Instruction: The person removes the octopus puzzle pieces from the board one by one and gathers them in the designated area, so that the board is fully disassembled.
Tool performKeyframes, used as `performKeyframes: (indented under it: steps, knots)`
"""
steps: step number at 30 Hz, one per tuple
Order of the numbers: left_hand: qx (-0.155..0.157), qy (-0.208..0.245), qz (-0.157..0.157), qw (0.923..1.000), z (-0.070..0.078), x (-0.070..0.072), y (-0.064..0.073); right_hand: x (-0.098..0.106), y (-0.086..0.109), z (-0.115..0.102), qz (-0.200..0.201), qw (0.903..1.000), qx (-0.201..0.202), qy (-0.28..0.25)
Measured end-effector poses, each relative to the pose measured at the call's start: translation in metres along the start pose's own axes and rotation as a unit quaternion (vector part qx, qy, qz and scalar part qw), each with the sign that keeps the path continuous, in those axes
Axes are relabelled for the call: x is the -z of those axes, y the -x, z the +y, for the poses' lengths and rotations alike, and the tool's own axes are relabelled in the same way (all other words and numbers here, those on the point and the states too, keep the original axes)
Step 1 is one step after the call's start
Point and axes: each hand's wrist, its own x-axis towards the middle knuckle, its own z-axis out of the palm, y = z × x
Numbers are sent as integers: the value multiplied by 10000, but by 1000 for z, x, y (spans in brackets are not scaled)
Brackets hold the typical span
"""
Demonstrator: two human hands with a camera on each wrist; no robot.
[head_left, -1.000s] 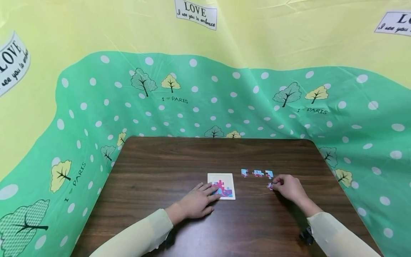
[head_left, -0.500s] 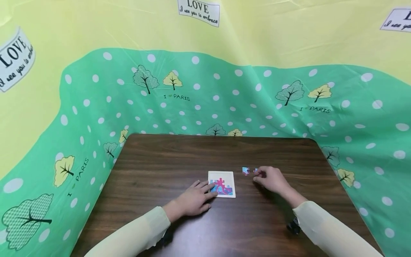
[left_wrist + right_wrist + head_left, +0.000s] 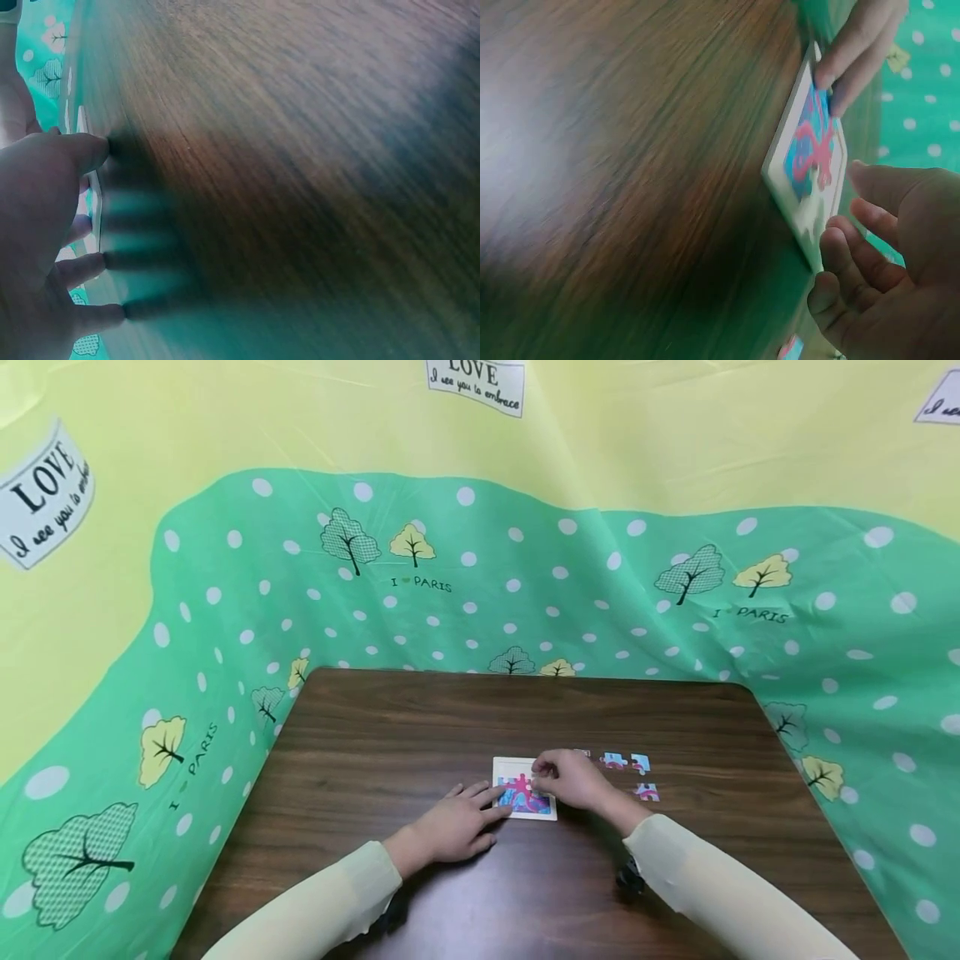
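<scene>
A small jigsaw puzzle (image 3: 517,763) in a white square frame lies on the table, with pink and blue pieces filling its lower part. My left hand (image 3: 453,822) rests flat at its left side, fingertips on the frame and the pieces. In the left wrist view the left hand's fingers (image 3: 90,262) are spread. Over the puzzle's right part, my right hand (image 3: 573,777) is curled with thumb and fingertips close together, pinching a small puzzle piece that is mostly hidden. The right wrist view shows the right hand (image 3: 900,262) beside the puzzle's white rim (image 3: 780,161).
Right of the frame lie loose puzzle pieces: one (image 3: 613,761) in the back row, another (image 3: 640,763) beside it, and one (image 3: 647,792) nearer. A further piece (image 3: 585,752) is partly covered by the right hand. Behind the dark wooden table (image 3: 390,718) hangs a printed green and yellow cloth (image 3: 465,585).
My right hand has moved left from the loose pieces to the puzzle's right part, uncovering pieces behind it. The left hand has stayed on the frame. The head view has shifted slightly.
</scene>
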Motion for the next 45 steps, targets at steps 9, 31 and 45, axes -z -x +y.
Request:
performKeyframes:
  steps: [9, 31, 45]
  knots:
    - [-1, -33, -18, 10000, -1, -4, -1, -11, -14, -10, -399, 9984, -35, 395]
    - [48, 148, 15, 9999, 0, 2, -2, -20, -20, -15, -130, 9979, -22, 634]
    - [19, 171, -34, 9998, 2, 5, -3, -16, -23, -16, -331, 9982, -248, 428]
